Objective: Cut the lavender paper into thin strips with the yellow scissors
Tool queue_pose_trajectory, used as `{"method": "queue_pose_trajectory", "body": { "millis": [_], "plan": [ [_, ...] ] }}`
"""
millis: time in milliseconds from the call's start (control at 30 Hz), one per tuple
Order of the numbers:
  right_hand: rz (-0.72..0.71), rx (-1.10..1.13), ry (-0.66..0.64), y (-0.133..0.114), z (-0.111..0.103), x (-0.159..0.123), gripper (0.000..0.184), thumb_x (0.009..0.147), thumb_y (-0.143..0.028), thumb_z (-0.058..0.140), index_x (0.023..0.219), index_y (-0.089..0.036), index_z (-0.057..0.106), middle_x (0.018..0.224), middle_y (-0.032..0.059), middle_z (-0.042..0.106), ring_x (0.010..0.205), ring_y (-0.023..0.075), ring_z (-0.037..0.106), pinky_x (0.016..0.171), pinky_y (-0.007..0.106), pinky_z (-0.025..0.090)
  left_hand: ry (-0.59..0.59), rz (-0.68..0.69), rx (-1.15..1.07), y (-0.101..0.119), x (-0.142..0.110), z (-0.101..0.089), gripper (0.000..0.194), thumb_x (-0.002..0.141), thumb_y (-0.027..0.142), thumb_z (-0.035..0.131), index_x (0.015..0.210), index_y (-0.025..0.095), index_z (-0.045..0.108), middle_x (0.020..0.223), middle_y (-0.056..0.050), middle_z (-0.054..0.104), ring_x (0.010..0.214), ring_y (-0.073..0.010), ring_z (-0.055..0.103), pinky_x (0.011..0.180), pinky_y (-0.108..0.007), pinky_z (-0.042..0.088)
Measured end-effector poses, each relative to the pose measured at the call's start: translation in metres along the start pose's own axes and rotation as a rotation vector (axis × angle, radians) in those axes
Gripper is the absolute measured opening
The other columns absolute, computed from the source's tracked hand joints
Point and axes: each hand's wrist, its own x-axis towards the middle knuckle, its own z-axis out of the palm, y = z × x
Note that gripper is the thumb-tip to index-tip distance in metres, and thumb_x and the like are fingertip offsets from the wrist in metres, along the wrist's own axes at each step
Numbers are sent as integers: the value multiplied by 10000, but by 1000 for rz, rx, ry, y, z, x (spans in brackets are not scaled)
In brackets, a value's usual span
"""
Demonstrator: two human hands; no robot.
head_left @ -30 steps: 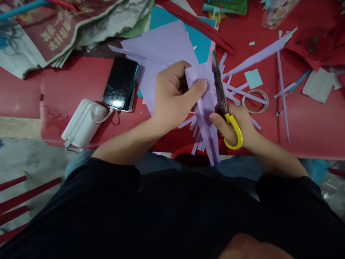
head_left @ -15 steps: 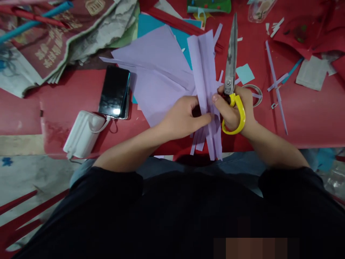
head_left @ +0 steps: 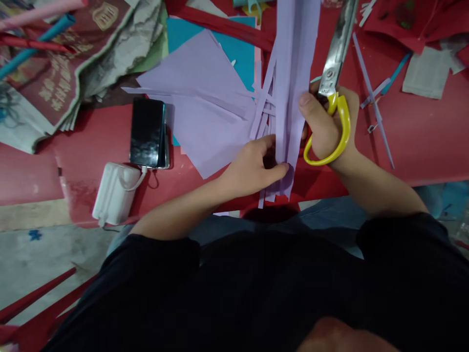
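Observation:
A long folded piece of purple paper (head_left: 291, 73) stands lengthwise in front of me, its top running out of view. My left hand (head_left: 247, 168) pinches its lower end between thumb and fingers. Higher up, at the paper's right edge, the thumb of my right hand (head_left: 322, 122) presses on it. That same hand keeps hold of metal scissors (head_left: 334, 66) by their yellow handles, blades pointing away from me and clear of the paper. Narrow purple strips (head_left: 269, 110) lie beneath and beside the folded piece. A large creased purple sheet (head_left: 198, 73) rests to the left.
On the red table (head_left: 432, 142), a black phone (head_left: 147, 132) is cabled to a white power bank (head_left: 116, 193) at left. Newspapers (head_left: 117, 58) and rolled paper tubes (head_left: 47, 36) fill the far left. Crossed purple strips (head_left: 370, 88) and a greyish square (head_left: 427, 73) lie right.
The folded purple paper has shifted away from me and stands straighter. My right hand has moved slightly right with the scissors, which now lean right. My view has shifted a little.

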Motion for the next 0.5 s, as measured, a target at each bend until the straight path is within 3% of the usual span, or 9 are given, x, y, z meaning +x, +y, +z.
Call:
{"method": "queue_pose_trajectory", "body": {
  "millis": [133,400,500],
  "plan": [
    [19,-28,-3,0,-5,3,248,980,-518,667,941,-324,518,597,-81,555,477,178,594,454,365,511,-79,-63,25,4,0,-2,212,861,264,730,730,212,572,620,40,525,560,-112,457,495,-287,344],
    [-61,13,203,4,-11,16,189,916,-478,646,907,-335,522,591,-59,509,485,207,602,447,396,482,-32,-42,181,8,2,-10,277,848,329,774,671,192,612,614,23,564,587,-121,501,533,-289,346],
    [-45,-31,150,-3,-13,14,192,898,-429,706,879,-307,558,606,-62,527,496,171,594,476,362,480,31,-36,162,9,2,-11,260,853,322,763,678,192,623,608,28,549,585,-118,474,535,-293,330]
  ]
}}
